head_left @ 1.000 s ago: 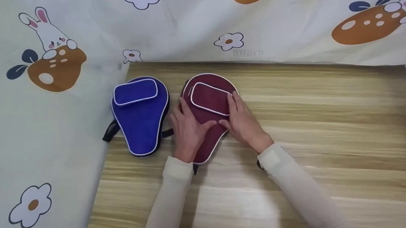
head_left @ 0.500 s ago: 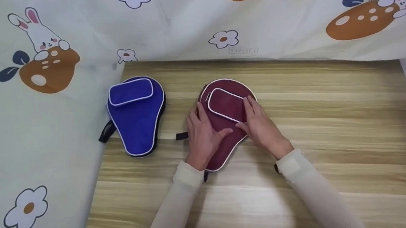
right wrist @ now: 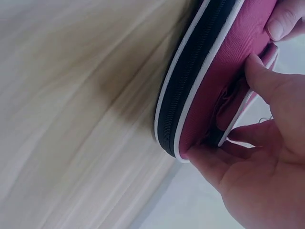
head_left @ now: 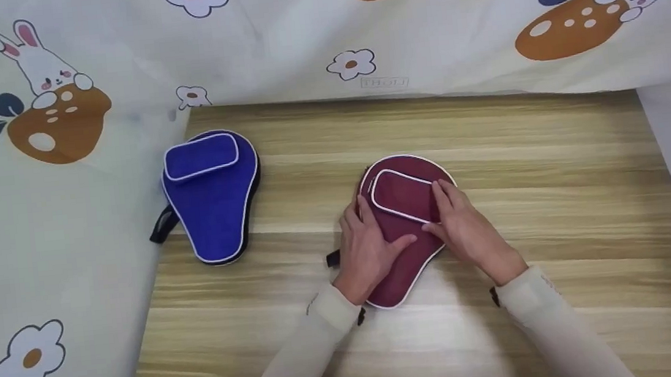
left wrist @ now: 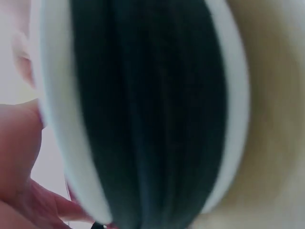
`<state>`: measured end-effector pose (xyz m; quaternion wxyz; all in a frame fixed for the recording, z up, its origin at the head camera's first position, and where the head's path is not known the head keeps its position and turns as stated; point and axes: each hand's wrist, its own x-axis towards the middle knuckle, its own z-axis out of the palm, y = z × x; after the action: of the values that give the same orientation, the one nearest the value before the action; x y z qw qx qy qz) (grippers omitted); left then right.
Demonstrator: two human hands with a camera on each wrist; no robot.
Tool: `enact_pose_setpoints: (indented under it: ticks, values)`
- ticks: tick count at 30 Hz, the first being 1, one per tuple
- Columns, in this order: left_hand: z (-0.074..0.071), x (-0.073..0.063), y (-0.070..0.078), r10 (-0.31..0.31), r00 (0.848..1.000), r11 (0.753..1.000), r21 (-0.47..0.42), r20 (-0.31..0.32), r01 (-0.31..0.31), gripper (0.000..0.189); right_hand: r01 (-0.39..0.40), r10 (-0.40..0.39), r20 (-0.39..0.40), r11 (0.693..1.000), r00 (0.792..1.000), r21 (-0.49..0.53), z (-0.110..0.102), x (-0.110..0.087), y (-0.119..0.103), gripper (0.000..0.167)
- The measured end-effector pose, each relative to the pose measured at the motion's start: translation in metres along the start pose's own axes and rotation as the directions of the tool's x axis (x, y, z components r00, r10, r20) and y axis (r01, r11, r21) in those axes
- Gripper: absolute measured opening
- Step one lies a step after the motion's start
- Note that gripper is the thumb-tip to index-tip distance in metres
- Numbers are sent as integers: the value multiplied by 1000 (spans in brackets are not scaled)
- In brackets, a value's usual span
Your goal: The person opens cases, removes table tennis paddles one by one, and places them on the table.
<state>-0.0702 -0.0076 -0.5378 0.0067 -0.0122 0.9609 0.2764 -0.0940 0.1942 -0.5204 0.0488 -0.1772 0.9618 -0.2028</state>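
Observation:
A maroon table tennis paddle case (head_left: 395, 284) with white piping and a small front pocket (head_left: 403, 197) lies at the middle of the table. My left hand (head_left: 368, 253) grips its left side, thumb across the front. Opposite, my right hand (head_left: 471, 228) holds the right side near the pocket. In the right wrist view the thumb and fingers of that hand (right wrist: 267, 176) pinch around the pocket, above the black zipper band (right wrist: 183, 71). The case's dark side band (left wrist: 152, 114) fills much of the left wrist view, hiding most of the left fingers.
A blue paddle case (head_left: 211, 209) of the same shape lies at the table's left edge, its black strap (head_left: 163, 225) sticking out over that edge. Behind and left of the wood-grain table (head_left: 588, 189) hangs a cream sheet (head_left: 272, 40) printed with rabbits and flowers.
Both hands have moved the maroon case to the right and toward the front, away from the blue case. The gap between the two cases has widened.

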Motion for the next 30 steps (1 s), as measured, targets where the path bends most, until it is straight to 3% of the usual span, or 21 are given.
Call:
enact_pose_setpoints:
  ticks: [7,12,16,18,22,25,30]
  values:
    - [9,-6,2,25,1000,996,89,0,-25,118,-17,16,31,1000,999,18,1,-3,7,79]
    - [-1,-15,-1,61,996,995,75,68,-66,109,-26,23,64,999,998,39,-5,-1,8,81]
    - [-13,-30,-10,178,982,984,16,69,-179,107,-39,31,111,996,993,74,-16,6,10,84]
    - [-15,-38,-17,275,960,961,2,47,-275,105,-46,35,126,995,991,87,-23,14,12,84]
    - [-10,-50,-29,451,891,891,32,56,-453,99,-62,46,140,993,989,105,-38,40,15,82]
    - [-7,-56,-37,509,856,853,76,95,-516,95,-52,34,156,992,987,118,-43,68,11,79]
    - [-7,-61,-42,549,819,812,125,165,-569,87,-42,18,220,994,975,101,-38,117,-8,71]
